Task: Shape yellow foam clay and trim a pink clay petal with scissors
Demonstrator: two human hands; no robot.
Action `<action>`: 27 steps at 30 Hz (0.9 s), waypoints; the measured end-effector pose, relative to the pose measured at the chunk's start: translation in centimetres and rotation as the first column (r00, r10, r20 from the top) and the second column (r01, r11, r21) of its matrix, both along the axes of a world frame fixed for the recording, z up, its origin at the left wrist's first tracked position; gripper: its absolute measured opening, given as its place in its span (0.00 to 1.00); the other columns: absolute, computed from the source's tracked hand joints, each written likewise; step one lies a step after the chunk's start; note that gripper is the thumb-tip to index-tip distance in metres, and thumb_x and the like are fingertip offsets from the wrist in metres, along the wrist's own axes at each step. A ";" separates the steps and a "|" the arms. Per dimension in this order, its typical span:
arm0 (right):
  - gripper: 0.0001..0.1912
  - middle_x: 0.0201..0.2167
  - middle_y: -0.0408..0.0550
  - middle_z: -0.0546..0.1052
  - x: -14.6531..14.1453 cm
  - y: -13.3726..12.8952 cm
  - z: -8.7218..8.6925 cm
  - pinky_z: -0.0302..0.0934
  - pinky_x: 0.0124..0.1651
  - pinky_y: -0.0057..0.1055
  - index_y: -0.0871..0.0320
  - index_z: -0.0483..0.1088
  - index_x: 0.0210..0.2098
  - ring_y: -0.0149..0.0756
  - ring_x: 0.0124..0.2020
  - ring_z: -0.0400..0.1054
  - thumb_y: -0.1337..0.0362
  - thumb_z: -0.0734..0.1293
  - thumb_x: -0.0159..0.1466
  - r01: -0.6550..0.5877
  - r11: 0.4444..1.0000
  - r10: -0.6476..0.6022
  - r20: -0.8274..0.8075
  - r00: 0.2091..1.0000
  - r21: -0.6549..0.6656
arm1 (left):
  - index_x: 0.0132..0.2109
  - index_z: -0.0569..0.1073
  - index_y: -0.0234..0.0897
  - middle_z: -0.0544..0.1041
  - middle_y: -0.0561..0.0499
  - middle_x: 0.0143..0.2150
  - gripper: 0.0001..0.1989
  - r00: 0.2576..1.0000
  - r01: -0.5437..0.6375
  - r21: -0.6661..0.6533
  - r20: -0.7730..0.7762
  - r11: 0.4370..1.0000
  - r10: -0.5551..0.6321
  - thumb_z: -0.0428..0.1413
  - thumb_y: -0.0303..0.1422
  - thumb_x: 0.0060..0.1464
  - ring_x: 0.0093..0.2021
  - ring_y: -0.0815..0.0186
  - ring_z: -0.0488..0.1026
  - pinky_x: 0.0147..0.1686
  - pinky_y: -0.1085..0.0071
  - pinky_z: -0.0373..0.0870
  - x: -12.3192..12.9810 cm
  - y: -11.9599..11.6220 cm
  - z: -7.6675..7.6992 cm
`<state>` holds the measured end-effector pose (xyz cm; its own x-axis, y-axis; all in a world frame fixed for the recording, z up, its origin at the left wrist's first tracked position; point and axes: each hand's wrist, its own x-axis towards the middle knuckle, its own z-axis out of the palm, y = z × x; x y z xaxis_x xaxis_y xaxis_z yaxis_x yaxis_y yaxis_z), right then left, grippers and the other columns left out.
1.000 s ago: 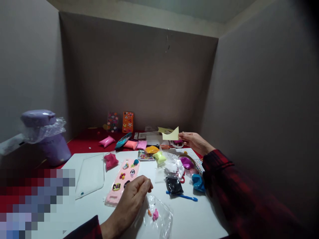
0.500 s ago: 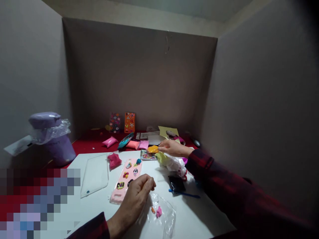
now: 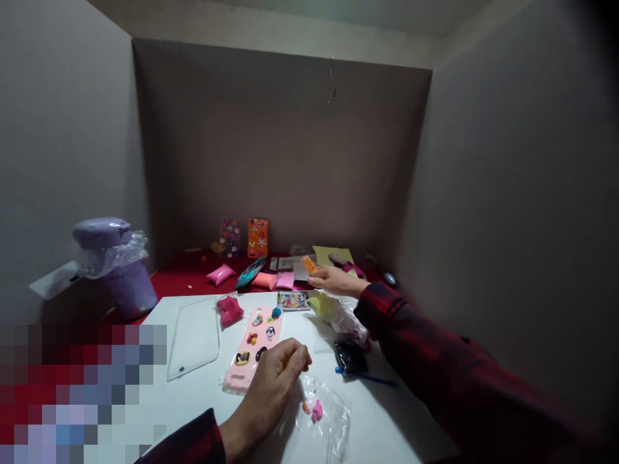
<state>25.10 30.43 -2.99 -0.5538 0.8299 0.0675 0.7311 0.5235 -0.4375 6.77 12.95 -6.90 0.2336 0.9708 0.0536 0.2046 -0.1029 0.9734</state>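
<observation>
My right hand [image 3: 333,281] is pinched on an orange packet [image 3: 308,264], lifted above the far side of the white board [image 3: 193,406]. Near the front, my left hand [image 3: 283,370] is closed, its fingertips curled together; what they hold, if anything, is too small to tell. Beside it lies a pink phone case [image 3: 244,367] with small coloured figures on it. A clear plastic sheet [image 3: 333,428] bearing a pink piece [image 3: 316,410] and an orange piece [image 3: 305,407] is just right of my left hand. A picture card [image 3: 293,300] lies beyond.
A clear case [image 3: 196,338] and a crimson packet [image 3: 229,310] lie at left. Black packet [image 3: 351,357], blue stick [image 3: 374,379] and crumpled wrappers [image 3: 345,319] are at right. A purple jar [image 3: 128,283] stands far left; two decorated cases [image 3: 258,238] stand behind.
My right hand has picked up the orange packet from over the picture card and raised it. My left hand keeps its closed pose; the whole view has shifted slightly.
</observation>
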 end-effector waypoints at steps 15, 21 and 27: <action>0.19 0.56 0.56 0.62 -1.4 -1.1 -0.8 0.56 0.54 0.33 0.61 0.71 0.46 0.44 0.52 0.62 0.57 0.68 0.59 -0.021 0.985 0.011 0.056 0.998 0.173 | 0.26 0.67 0.36 0.67 0.54 0.26 0.17 1.000 0.011 0.022 0.006 1.000 -0.011 0.47 0.42 0.56 0.30 0.69 0.62 0.32 0.74 0.57 0.0 0.0 0.2; 0.21 0.58 0.55 0.60 -2.6 -0.7 -0.1 0.58 0.53 0.32 0.58 0.66 0.54 0.43 0.52 0.63 0.63 0.66 0.61 -0.008 0.978 -0.034 0.197 0.980 0.209 | 0.26 0.67 0.35 0.66 0.54 0.25 0.16 1.000 0.010 0.004 0.019 1.000 -0.010 0.47 0.41 0.56 0.29 0.70 0.62 0.32 0.74 0.57 0.0 -0.1 0.5; 0.12 0.44 0.53 0.71 -3.8 0.2 -0.4 0.63 0.48 0.40 0.64 0.68 0.45 0.39 0.44 0.67 0.63 0.64 0.65 0.109 0.971 -0.185 0.379 0.907 0.214 | 0.26 0.67 0.35 0.68 0.53 0.26 0.17 1.000 0.004 0.024 0.007 1.000 -0.004 0.47 0.41 0.56 0.31 0.68 0.63 0.33 0.74 0.58 0.1 -0.1 0.5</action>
<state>21.26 30.65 -3.40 -0.4395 0.8978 0.0286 0.8981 0.4398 -0.0041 6.83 12.87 -6.41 0.2374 0.9682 0.0789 0.1973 -0.1276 0.9720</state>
